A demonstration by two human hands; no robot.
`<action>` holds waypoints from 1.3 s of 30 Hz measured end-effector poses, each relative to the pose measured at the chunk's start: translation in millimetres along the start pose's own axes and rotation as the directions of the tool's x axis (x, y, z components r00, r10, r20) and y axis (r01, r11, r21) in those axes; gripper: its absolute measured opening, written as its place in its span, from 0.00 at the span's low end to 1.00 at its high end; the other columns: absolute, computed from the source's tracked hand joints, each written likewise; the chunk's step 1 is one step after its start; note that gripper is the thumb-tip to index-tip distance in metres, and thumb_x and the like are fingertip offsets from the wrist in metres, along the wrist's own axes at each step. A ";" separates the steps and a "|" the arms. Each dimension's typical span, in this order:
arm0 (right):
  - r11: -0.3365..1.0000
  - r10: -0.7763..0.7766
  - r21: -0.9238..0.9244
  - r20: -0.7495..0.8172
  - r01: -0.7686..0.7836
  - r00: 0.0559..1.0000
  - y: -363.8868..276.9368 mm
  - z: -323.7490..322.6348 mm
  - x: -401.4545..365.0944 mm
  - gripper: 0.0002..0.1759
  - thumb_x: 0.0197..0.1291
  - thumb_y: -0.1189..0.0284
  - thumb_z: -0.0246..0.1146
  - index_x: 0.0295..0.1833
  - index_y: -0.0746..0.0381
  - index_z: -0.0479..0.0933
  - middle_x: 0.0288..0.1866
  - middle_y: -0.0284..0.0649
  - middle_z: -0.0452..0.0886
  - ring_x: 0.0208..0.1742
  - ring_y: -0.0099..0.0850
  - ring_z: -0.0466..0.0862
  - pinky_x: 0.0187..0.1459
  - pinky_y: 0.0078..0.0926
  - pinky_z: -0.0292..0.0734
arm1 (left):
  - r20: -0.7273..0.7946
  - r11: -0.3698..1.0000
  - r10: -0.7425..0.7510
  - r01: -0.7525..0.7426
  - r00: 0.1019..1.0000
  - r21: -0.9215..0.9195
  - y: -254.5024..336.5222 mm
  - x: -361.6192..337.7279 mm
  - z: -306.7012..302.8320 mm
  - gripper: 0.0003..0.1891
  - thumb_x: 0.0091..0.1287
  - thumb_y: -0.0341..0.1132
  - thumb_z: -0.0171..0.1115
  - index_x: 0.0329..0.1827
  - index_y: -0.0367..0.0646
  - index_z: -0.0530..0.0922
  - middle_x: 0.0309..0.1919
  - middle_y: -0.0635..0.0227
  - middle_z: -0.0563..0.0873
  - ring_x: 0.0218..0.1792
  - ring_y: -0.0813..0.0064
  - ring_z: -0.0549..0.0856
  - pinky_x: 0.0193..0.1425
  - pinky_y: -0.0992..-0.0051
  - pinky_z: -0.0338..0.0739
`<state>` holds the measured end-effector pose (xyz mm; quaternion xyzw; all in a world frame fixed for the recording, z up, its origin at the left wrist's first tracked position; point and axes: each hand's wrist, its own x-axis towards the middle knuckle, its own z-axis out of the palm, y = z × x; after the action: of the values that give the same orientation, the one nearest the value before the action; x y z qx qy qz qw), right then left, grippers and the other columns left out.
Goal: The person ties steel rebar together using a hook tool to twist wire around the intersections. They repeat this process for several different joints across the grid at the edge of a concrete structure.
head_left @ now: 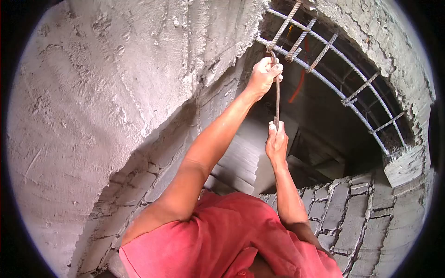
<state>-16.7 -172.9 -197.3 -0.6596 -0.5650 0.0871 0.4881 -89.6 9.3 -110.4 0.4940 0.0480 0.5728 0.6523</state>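
A slim hooked metal bar (278,103) runs nearly upright between my hands. Its curved upper end meets the rebar grid (320,76) where a short crossbar joins the long lower rod. My left hand (264,78) is closed around the bar just below the hook, thumb pressed along it. Lower down, my right hand (276,141) grips the bar's bottom end, with a small tip showing above the fingers. The exact contact between hook and rebar is partly hidden by my left fingers.
Rough plastered concrete (92,83) fills the left side. Broken concrete edges (398,55) border the opening around the rebar. A red strip (297,89) hangs in the dark gap behind. Below right is a brick wall (350,217); the dark space holds boards or slabs.
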 end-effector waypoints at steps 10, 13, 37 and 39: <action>0.970 -0.021 -0.239 0.112 0.047 0.994 -43.4 -50.3 -4.7 0.10 0.74 0.68 0.52 0.47 0.66 0.68 0.27 0.60 0.75 0.30 0.62 0.79 0.31 0.46 0.71 | -0.091 0.994 0.105 -0.102 0.990 0.036 -10.2 5.2 11.0 0.16 0.71 0.42 0.64 0.46 0.37 0.75 0.29 0.70 0.79 0.27 0.81 0.81 0.34 0.77 0.81; 0.958 -0.004 -0.271 0.305 0.090 0.952 -98.3 -117.3 3.9 0.14 0.73 0.69 0.52 0.58 0.65 0.69 0.27 0.53 0.77 0.26 0.48 0.79 0.32 0.40 0.73 | -0.251 0.989 0.113 -0.084 0.961 0.122 3.9 6.1 28.9 0.17 0.67 0.45 0.64 0.33 0.37 0.75 0.20 0.70 0.76 0.17 0.80 0.76 0.21 0.76 0.75; 0.847 -0.360 0.315 -0.252 0.428 0.898 -102.3 -146.2 -40.2 0.23 0.64 0.66 0.69 0.58 0.63 0.69 0.37 0.50 0.82 0.23 0.20 0.71 0.26 0.15 0.66 | -0.329 1.000 0.026 -0.025 0.944 0.009 4.6 14.3 36.3 0.17 0.69 0.47 0.61 0.32 0.43 0.72 0.21 0.73 0.73 0.17 0.82 0.73 0.19 0.78 0.74; 0.824 -0.425 0.292 -0.246 0.485 0.871 -100.3 -145.2 -31.4 0.20 0.66 0.66 0.67 0.56 0.63 0.69 0.37 0.52 0.81 0.21 0.22 0.71 0.25 0.17 0.67 | -0.349 1.000 0.010 -0.006 0.937 0.012 3.5 16.0 32.1 0.16 0.69 0.47 0.61 0.34 0.43 0.73 0.21 0.73 0.74 0.17 0.83 0.74 0.19 0.78 0.75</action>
<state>2.9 -289.7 -62.8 -0.4144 -0.6382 0.0084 0.6488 -66.4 2.5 -83.5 0.3882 0.1640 0.6537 0.6286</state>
